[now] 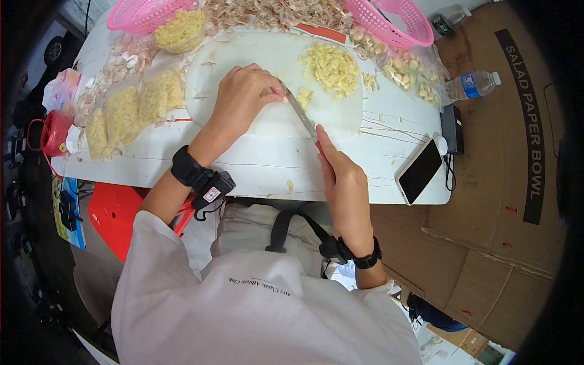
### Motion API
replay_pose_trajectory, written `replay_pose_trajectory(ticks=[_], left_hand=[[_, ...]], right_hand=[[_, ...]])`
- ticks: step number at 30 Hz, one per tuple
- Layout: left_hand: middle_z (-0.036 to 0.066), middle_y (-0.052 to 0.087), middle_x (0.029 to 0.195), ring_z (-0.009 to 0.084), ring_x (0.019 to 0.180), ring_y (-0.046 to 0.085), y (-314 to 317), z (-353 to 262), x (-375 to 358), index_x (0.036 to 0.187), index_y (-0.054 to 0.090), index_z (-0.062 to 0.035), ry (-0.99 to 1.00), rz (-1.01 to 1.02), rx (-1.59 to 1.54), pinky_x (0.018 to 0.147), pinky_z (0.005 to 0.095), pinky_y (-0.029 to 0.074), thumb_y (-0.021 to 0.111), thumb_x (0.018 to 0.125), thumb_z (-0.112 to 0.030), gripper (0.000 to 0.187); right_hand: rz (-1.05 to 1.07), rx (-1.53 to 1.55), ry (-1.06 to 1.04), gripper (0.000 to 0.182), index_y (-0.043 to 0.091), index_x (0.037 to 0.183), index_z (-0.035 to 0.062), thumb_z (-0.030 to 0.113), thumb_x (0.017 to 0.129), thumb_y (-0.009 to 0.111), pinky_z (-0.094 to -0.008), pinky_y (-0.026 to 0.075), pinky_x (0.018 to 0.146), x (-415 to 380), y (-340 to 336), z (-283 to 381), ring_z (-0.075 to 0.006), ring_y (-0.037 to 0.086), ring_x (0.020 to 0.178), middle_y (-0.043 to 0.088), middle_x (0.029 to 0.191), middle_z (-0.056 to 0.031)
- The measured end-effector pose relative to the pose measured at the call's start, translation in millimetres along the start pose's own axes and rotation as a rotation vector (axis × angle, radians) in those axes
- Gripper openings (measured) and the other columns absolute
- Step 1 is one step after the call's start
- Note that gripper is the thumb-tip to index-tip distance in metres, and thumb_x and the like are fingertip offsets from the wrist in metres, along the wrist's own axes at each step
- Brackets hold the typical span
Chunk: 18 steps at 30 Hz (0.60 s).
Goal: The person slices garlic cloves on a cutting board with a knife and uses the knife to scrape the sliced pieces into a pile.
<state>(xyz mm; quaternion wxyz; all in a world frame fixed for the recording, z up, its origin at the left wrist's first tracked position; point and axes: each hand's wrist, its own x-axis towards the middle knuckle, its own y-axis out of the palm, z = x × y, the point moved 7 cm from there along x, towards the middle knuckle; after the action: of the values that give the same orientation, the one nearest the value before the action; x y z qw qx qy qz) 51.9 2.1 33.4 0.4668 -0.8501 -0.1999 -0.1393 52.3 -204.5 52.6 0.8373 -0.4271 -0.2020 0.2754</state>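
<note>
My right hand (342,173) is wrapped round the handle of a knife (298,109), whose blade slants up and left over a white cutting board (243,52). At the blade's far end, the bent fingers of my left hand (249,91) press together on a small pale piece, perhaps a garlic clove (285,99). A few slices (304,97) lie just right of the blade. Farther right on the board is a larger heap of sliced garlic (331,70).
Bags of pale pieces (123,112) and a filled bowl (180,30) are at the left. Pink baskets (420,27), peels (274,13) and bagged cloves (401,68) line the back. A bottle (473,85), phone (420,171) and large cardboard box (486,182) stand right.
</note>
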Motion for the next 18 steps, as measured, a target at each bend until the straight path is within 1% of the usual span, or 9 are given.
replay_pose_trajectory(ticks=[1, 3, 10, 12, 13, 15, 16, 17, 18], left_hand=[[0.001, 0.072, 0.078, 0.0210, 0.082, 0.063, 0.2, -0.7, -0.2, 0.076, 0.075, -0.0111, 0.023, -0.010, -0.002, 0.078, 0.0359, 0.044, 0.076, 0.076, -0.018, 0.007], [0.001, 0.072, 0.078, 0.0211, 0.082, 0.063, -0.5, -1.2, -0.2, 0.076, 0.075, -0.0110, 0.030, -0.012, -0.003, 0.078, 0.0359, 0.044, 0.076, 0.076, -0.018, 0.008], [0.001, 0.071, 0.078, 0.0207, 0.083, 0.063, 0.2, 0.2, 0.1, 0.075, 0.074, -0.0114, 0.010, -0.009, -0.027, 0.078, 0.0354, 0.044, 0.076, 0.076, -0.019, 0.007], [0.003, 0.071, 0.078, 0.0225, 0.082, 0.063, -0.6, -1.2, -0.6, 0.076, 0.074, -0.0102, 0.001, -0.006, -0.028, 0.077, 0.0357, 0.046, 0.077, 0.074, -0.016, 0.007], [0.005, 0.070, 0.078, 0.0243, 0.082, 0.063, -1.2, -1.3, -0.1, 0.077, 0.075, -0.0090, -0.009, -0.003, -0.032, 0.076, 0.0360, 0.048, 0.079, 0.073, -0.014, 0.008], [0.005, 0.070, 0.079, 0.0244, 0.082, 0.063, -3.4, -2.5, 0.8, 0.077, 0.075, -0.0090, 0.000, -0.014, -0.014, 0.076, 0.0359, 0.048, 0.079, 0.073, -0.014, 0.008], [0.005, 0.070, 0.079, 0.0245, 0.083, 0.063, -3.8, -3.5, -0.6, 0.078, 0.075, -0.0090, 0.006, -0.018, -0.001, 0.076, 0.0358, 0.049, 0.079, 0.073, -0.014, 0.008], [0.005, 0.070, 0.079, 0.0245, 0.083, 0.063, -3.2, -1.7, -1.5, 0.078, 0.075, -0.0090, 0.004, -0.019, -0.004, 0.076, 0.0358, 0.049, 0.079, 0.073, -0.014, 0.008], [0.003, 0.071, 0.079, 0.0229, 0.083, 0.063, -1.4, 0.6, -1.3, 0.077, 0.074, -0.0104, 0.007, -0.007, -0.006, 0.077, 0.0360, 0.047, 0.077, 0.075, -0.015, 0.006]], right_hand=[[0.001, -0.001, 0.002, 0.043, 0.058, 0.136, 0.0088, -0.002, 0.094, 0.058, -0.0358, 0.053, 0.078, 0.8, -1.6, 1.8, -0.0351, 0.069, 0.087, 0.069, 0.100, -0.0240], [-0.004, 0.053, -0.016, 0.043, 0.059, 0.135, 0.0082, -0.002, 0.093, 0.059, -0.0394, 0.053, 0.075, 4.2, -3.6, 5.1, -0.0384, 0.067, 0.085, 0.068, 0.097, -0.0245], [0.005, 0.037, -0.047, 0.045, 0.059, 0.135, 0.0094, -0.002, 0.092, 0.059, -0.0402, 0.053, 0.074, 20.1, 20.4, -0.5, -0.0400, 0.066, 0.084, 0.068, 0.099, -0.0245], [0.100, -0.076, 0.054, 0.046, 0.058, 0.136, 0.0085, -0.004, 0.092, 0.058, -0.0408, 0.053, 0.076, 16.7, 27.4, -5.4, -0.0407, 0.066, 0.085, 0.068, 0.101, -0.0233], [0.096, -0.075, 0.053, 0.046, 0.058, 0.136, 0.0085, -0.004, 0.092, 0.058, -0.0408, 0.053, 0.076, 14.5, 28.4, -9.4, -0.0407, 0.066, 0.085, 0.068, 0.101, -0.0233], [-0.015, 0.085, -0.035, 0.046, 0.056, 0.138, 0.0080, -0.004, 0.093, 0.056, -0.0358, 0.053, 0.082, 10.9, 21.5, -18.1, -0.0307, 0.070, 0.087, 0.069, 0.102, -0.0214], [-0.012, 0.084, -0.036, 0.046, 0.056, 0.138, 0.0080, -0.004, 0.093, 0.056, -0.0358, 0.053, 0.082, 9.4, 18.6, -22.0, -0.0307, 0.070, 0.087, 0.069, 0.102, -0.0214], [-0.019, 0.186, -0.034, 0.046, 0.055, 0.139, 0.0065, -0.003, 0.094, 0.056, -0.0346, 0.053, 0.079, 8.4, 14.2, -25.4, -0.0323, 0.069, 0.084, 0.069, 0.099, -0.0212], [-0.028, 0.286, -0.031, 0.046, 0.054, 0.139, 0.0050, -0.001, 0.094, 0.057, -0.0334, 0.053, 0.076, 7.5, 9.9, -28.2, -0.0339, 0.068, 0.080, 0.068, 0.096, -0.0210]])
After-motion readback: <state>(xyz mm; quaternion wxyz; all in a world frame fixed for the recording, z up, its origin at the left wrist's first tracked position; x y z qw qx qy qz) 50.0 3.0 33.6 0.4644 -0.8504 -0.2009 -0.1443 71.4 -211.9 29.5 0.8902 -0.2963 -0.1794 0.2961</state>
